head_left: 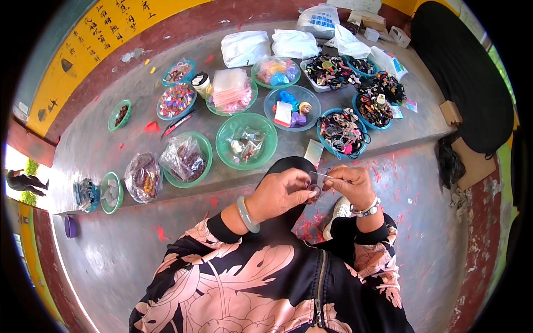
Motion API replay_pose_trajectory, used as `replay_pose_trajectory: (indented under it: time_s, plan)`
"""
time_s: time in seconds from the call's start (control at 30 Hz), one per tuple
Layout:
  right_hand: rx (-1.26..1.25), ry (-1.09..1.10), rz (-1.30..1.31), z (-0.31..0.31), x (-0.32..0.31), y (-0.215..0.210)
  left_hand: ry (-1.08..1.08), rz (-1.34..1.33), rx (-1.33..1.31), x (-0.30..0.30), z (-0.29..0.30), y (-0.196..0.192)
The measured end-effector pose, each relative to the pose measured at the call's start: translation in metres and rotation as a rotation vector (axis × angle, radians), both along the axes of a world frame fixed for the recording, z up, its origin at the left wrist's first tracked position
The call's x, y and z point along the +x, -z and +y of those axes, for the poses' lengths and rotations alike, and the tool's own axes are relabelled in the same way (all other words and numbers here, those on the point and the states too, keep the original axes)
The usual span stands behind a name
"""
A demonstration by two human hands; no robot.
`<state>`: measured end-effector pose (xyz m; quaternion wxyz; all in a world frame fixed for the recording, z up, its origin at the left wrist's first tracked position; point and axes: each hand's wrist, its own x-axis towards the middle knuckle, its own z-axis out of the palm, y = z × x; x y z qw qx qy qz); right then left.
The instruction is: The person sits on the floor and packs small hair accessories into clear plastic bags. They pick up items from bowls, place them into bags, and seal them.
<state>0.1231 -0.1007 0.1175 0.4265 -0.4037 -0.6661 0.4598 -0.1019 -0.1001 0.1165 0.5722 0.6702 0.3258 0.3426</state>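
Observation:
Above my lap, both hands are close together. My left hand (282,191), with a pale bangle on its wrist, is closed on a small dark reddish-brown loop (314,195). My right hand (354,184) pinches a thin whitish strip (320,175), which reaches across to my left fingertips. Whether the strip is joined to the loop is too small to tell. Just beyond the hands, a flat pale card or packet (313,151) lies at the ledge's edge. A green bowl (223,145) with small clear packets stands nearest to my left hand, and a blue basket (321,135) of tangled hair ties nearest to my right.
A raised grey ledge (141,108) carries several bowls of beads and small parts. White bags (244,49) stand at the back. A black draped thing (466,77) stands at the far right. Red scraps (388,172) litter the floor. A purple pot (70,226) stands left.

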Motion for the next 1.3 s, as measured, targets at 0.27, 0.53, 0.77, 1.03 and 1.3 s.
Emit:
replay_pose_trajectory:
  time_s: [0.27, 0.53, 0.77, 1.03, 1.3]
  plan:
    - [-0.124, 0.153, 0.106, 0.011, -0.016, 0.009, -0.076, -0.211, -0.360, -0.020, 0.019, 0.011]
    - [-0.154, 0.187, 0.043, 0.021, -0.014, 0.012, -0.709, -0.061, -0.408, -0.102, 0.086, 0.114]
    - [-0.237, 0.140, -0.001, 0.029, -0.017, 0.021, -0.747, 0.346, -0.300, -0.109, 0.138, 0.197]
    - [-0.290, 0.074, -0.079, 0.037, -0.024, 0.020, -0.648, 0.725, -0.097, -0.109, 0.196, 0.289]
    - [-0.170, 0.013, -0.218, 0.024, -0.026, 0.019, -0.778, 0.325, -0.255, -0.092, 0.170, 0.258]
